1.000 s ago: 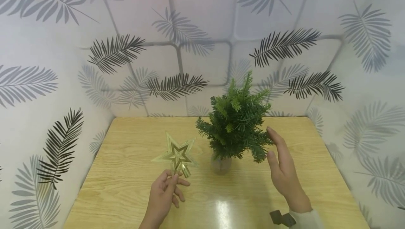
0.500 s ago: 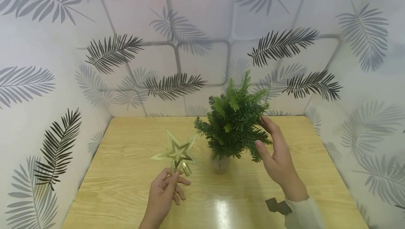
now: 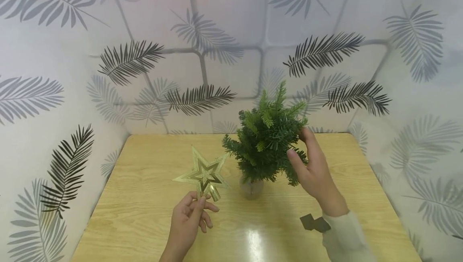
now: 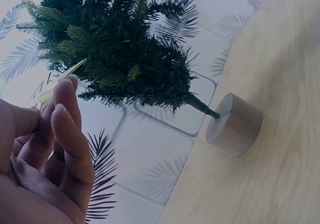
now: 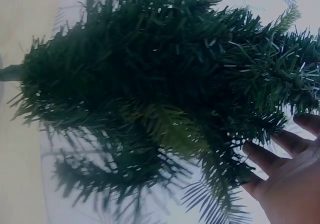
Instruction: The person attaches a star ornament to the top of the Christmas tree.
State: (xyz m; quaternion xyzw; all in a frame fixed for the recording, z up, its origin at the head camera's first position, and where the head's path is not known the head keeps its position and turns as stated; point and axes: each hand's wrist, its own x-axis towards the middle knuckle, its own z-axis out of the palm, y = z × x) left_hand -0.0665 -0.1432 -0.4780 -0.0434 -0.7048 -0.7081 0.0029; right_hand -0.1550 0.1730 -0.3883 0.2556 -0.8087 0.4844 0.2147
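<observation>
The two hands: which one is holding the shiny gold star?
The left hand: it pinches a lower point of the gold star. The right hand holds no star; it is at the branches of the green tree.

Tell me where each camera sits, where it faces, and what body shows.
Head: on the head, facing forward and down at table, tree and gold star; left grip, right grip and right sleeve show.
Left wrist: worn there, facing tree and wooden base; left grip and some right grip show.
Right wrist: worn there, facing the branches close up; part of the right grip shows.
Both wrist views share the tree.
</observation>
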